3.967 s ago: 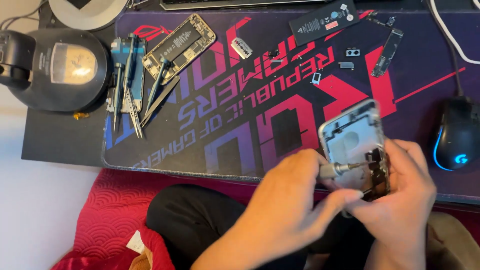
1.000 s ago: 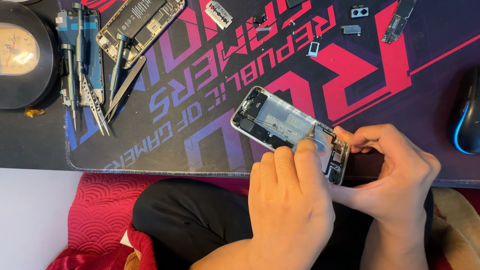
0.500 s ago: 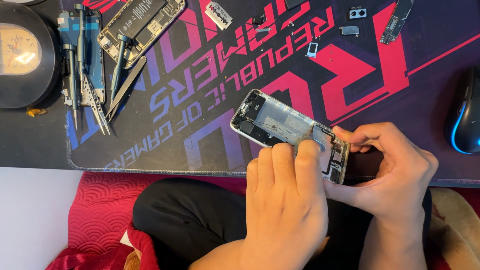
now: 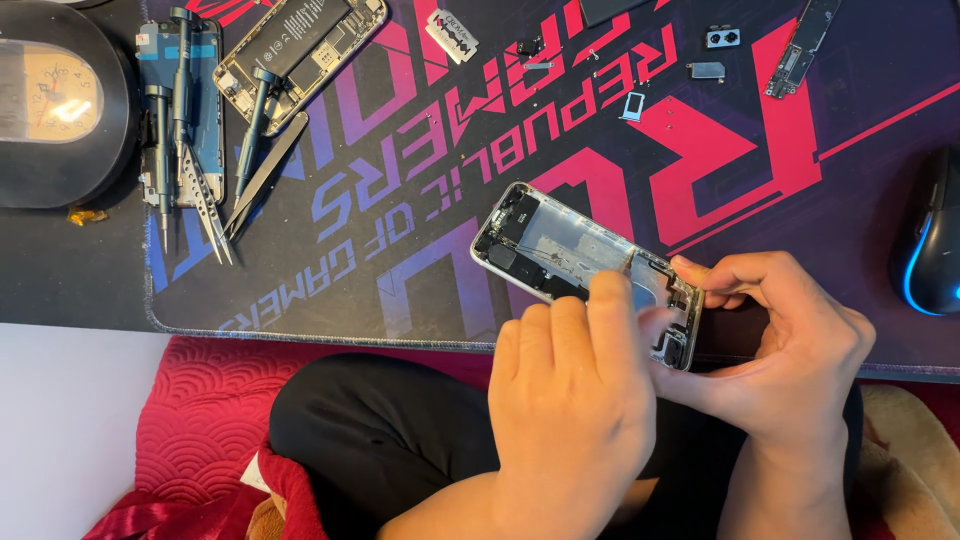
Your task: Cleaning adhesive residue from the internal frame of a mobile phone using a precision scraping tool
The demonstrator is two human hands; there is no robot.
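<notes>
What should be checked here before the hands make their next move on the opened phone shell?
1. Shell steadied: right hand grips the phone shell at its near end; its far end seems to rest on the desk mat. Ok.
2. Working fingers placed: left hand has fingertips inside the shell. Ok.
3. Tool in the left hand: hidden by the fingers. Cannot tell.
4. Tools within reach: screwdrivers and tweezers lie at the mat's far left. Ok.
5. Loose parts gathered: small brackets and a circuit board lie scattered on the mat. Not ok.
6. Spare space: computer mouse sits apart from the shell. Ok.
</notes>
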